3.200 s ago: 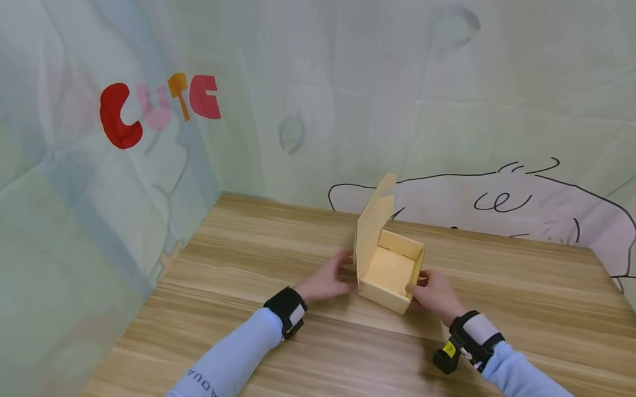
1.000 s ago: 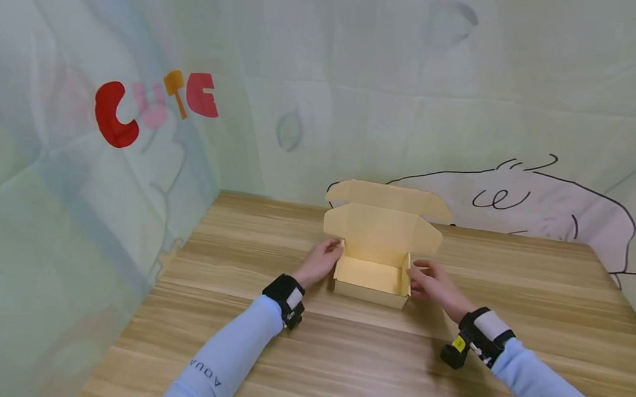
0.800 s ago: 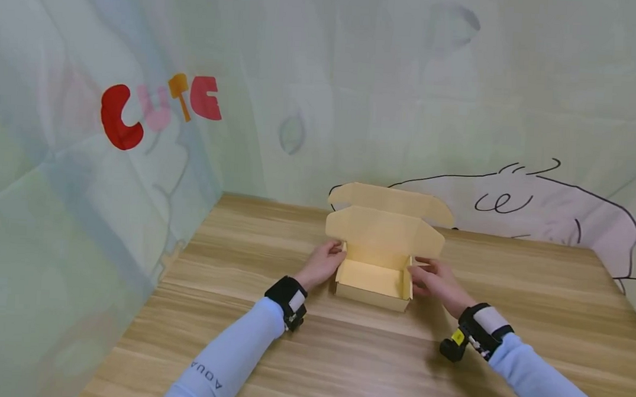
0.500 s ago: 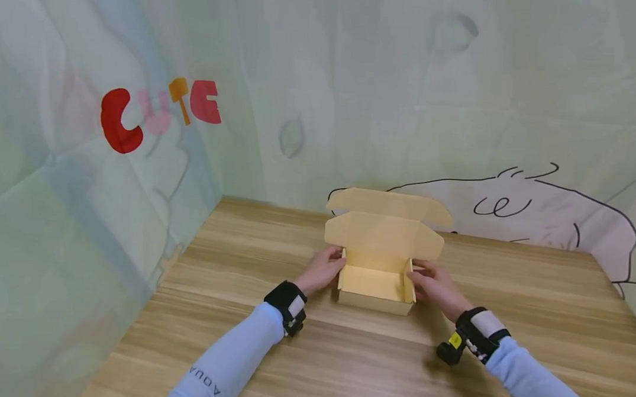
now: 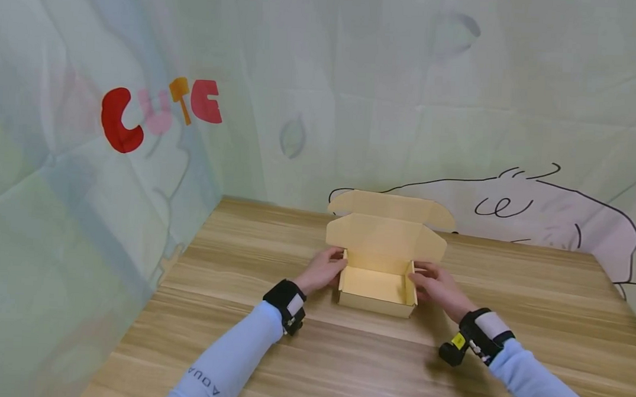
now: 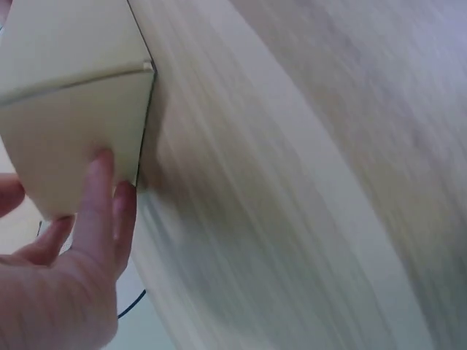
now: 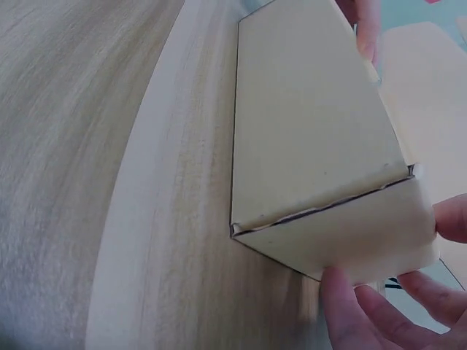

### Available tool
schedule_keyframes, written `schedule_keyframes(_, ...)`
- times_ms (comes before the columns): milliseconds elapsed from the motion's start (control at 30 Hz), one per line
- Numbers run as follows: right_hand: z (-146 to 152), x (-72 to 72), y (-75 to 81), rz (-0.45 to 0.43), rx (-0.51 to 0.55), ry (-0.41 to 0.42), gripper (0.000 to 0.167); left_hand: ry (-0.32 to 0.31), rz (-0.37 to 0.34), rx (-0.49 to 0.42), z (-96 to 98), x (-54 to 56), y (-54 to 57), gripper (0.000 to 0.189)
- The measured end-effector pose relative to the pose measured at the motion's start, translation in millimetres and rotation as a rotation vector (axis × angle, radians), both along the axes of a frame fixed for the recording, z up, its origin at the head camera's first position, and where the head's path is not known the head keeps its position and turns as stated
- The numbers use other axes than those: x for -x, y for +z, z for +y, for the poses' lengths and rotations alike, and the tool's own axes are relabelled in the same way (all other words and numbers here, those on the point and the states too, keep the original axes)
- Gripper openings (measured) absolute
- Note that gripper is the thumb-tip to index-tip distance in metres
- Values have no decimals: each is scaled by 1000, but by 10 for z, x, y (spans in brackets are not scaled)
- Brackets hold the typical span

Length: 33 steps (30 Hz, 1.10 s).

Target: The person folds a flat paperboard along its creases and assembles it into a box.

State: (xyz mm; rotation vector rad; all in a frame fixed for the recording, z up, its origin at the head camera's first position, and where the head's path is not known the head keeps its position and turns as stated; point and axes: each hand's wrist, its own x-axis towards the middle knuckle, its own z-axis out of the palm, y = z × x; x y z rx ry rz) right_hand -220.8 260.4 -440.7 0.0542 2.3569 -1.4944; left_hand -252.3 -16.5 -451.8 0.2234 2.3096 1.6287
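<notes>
A small tan cardboard box [image 5: 377,305] stands on the wooden table, its lid [image 5: 386,234] raised at the back with the flaps spread. The inside of the box shows bare. My left hand [image 5: 322,270] holds the left side wall, thumb at the rim; in the left wrist view its fingers [image 6: 95,211] lie against the outside of that wall. At the opposite end my right hand [image 5: 439,287] grips the right side wall, thumb over the rim. The right wrist view shows fingers [image 7: 343,306] against the outer face of that wall and the long front wall [image 7: 314,109] facing the camera.
The wooden table [image 5: 268,362] reaches back to a printed cloth backdrop [image 5: 354,105], which also hangs along the left side with the letters CUTE. Black wrist straps with cameras [image 5: 452,351] sit on both wrists.
The box has turned, so its lid went from the left side to the back. My left hand now holds the left wall. Over the last half second almost nothing moved.
</notes>
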Motion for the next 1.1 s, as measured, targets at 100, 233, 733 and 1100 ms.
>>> schedule_keyframes(100, 75, 13, 9, 12, -1, -16, 69, 19, 17, 10, -61, 18, 37, 54)
schedule_keyframes(233, 201, 44, 55, 108, -14, -59, 73, 69, 77, -1, -166, 66, 115, 55)
schedule_keyframes(733, 216, 145, 340, 399, -123, -178, 67, 120, 272, -40, -145, 218, 445, 48)
schedule_keyframes(1100, 133, 196, 367, 396, -175, -202, 64, 166, 289, 13, -79, 280, 455, 46)
